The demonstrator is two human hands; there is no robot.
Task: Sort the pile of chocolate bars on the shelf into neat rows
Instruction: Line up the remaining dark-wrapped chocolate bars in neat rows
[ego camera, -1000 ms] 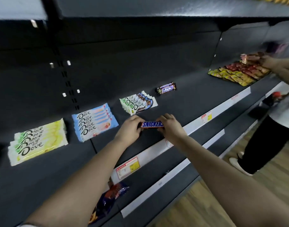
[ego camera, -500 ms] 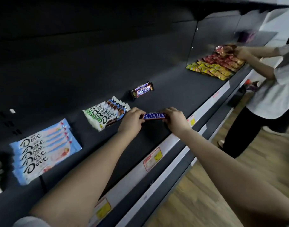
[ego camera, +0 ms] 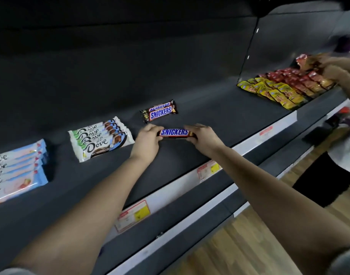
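With the fingers of the left hand (ego camera: 147, 138) and right hand (ego camera: 203, 137) pinching opposite ends of the Snickers bar (ego camera: 174, 132), held low on the shelf (ego camera: 219, 116), set it flat, label up, parallel to and just in front of the Snickers stack (ego camera: 160, 113), ends aligned.

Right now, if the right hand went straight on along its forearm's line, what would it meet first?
Probably the Snickers pack lying farther back on the shelf, past the Snickers bar the right hand grips; depth is unclear, so this is a guess.
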